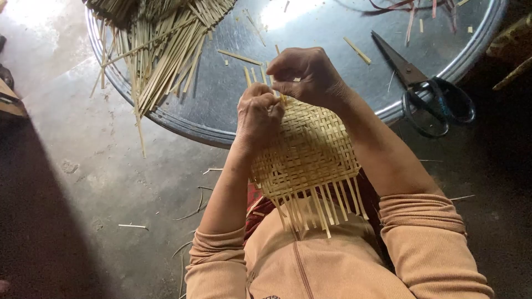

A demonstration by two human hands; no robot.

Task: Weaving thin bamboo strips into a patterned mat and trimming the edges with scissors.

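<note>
Hands [288,94] bunched at woven mat [307,158] edge, fingers' grip hidden

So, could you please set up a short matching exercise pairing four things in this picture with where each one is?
Things:
1. woven mat
2. scissors
3. bundle of loose strips
4. stray strip on the floor

Places:
A. at the right rim of the round metal tray
B. on the dark ground, left of the left sleeve
C. piled at the tray's upper left, some hanging over the edge
D. between the left hand and right hand, above the lap

Pairs: 1-D, 2-A, 3-C, 4-B
</note>
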